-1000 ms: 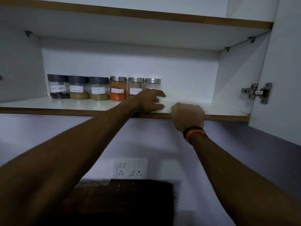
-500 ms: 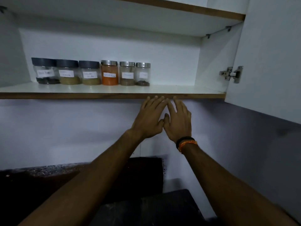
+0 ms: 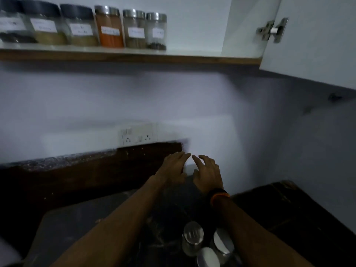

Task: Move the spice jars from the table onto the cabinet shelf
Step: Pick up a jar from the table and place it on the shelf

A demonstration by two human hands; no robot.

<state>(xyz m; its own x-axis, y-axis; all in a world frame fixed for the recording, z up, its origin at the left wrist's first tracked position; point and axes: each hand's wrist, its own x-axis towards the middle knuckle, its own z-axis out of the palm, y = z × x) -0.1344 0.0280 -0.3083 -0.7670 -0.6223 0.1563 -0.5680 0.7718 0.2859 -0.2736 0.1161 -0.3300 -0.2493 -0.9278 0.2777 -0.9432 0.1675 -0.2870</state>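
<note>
Head view: left hand [image 3: 172, 167] & right hand [image 3: 207, 173] side by side, fingers loosely spread, holding nothing, above dark table [image 3: 81, 224]. Three spice jars [image 3: 192, 237] w/ silver lids near table's front edge. Six labelled jars [image 3: 109, 26] line cabinet shelf [image 3: 192, 58].

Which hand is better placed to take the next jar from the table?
Right, probably. The table jars sit beside the right forearm, nearer the right hand than the left hand. Both hands are empty.
</note>
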